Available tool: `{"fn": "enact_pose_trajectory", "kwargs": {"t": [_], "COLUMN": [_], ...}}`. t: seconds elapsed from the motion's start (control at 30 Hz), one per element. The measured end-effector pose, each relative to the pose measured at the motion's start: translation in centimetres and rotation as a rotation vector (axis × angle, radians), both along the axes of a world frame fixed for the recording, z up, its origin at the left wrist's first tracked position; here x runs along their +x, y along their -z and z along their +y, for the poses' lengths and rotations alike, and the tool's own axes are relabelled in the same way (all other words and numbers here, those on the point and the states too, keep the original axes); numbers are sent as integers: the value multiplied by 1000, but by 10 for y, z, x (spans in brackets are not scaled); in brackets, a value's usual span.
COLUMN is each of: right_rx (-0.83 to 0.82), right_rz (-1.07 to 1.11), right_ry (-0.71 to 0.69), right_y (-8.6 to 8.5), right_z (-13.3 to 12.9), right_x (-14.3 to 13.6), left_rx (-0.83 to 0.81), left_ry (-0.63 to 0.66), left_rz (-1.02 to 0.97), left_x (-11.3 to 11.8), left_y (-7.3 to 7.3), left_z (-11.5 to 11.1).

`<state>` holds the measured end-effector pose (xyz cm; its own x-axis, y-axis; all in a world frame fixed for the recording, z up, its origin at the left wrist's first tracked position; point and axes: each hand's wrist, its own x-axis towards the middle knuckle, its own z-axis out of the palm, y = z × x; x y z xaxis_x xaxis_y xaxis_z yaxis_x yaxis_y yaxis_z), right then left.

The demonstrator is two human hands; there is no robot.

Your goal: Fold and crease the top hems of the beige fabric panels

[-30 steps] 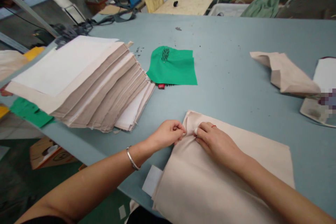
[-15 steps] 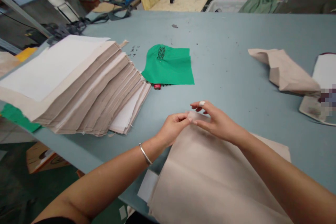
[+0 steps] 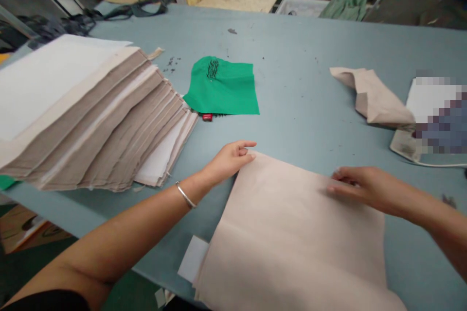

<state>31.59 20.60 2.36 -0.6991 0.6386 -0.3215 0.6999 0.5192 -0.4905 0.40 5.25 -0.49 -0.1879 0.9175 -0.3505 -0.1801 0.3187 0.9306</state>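
A layered stack of beige fabric lies at the table's near edge, a white card sticking out from its left side. At the fabric's far left corner, my left hand pinches the edge with the thumb on top, its index finger stretched out past the corner. My right hand hovers over the far edge further right, slightly blurred. A gap shows between its thumb and its bent fingers, with nothing visible in them. There is white tape on one of its fingers.
A tall pile of beige and white sheets leans at the left. Behind are a green cloth piece and a small red object. A crumpled beige cloth lies at the right on the blue-grey table.
My right hand has left the corner and moved right along the far edge. The folded-up corner now lies flat, with my left hand still there. The view has shifted right.
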Motion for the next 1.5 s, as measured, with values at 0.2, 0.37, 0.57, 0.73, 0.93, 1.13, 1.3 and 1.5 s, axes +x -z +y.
{"fn": "enact_pose_trajectory", "kwargs": {"t": [0.2,0.37,0.57,0.73,0.93,1.13,1.3,1.5], "right_rx": [136,216,433,539,603,601,583,580], "right_rz": [305,486,470,286,92,192,181,194], "right_ry": [-20,-55,-185,-373,-550,-551,-500,-453], "right_y": [29,44,53,51,35,39,42,37], "right_z": [-38,-48,-50,-49,-47,-38,-33,-28], "right_x": [-71,-65,-55,-56,-68,-41,-12,19], "left_rx": [277,468,623,681,669,730,710,708], "left_ry": [272,279,333,657,954,768,602,475], "left_rz": [859,887,1013,1341,1596,1652,1595,1516], "left_x": [-17,-27,-40,-43,-37,-48,-51,-47], "left_y": [2,22,40,22,-10,4,19,29], "left_z": [18,13,4,8,19,3,-11,-19]}}
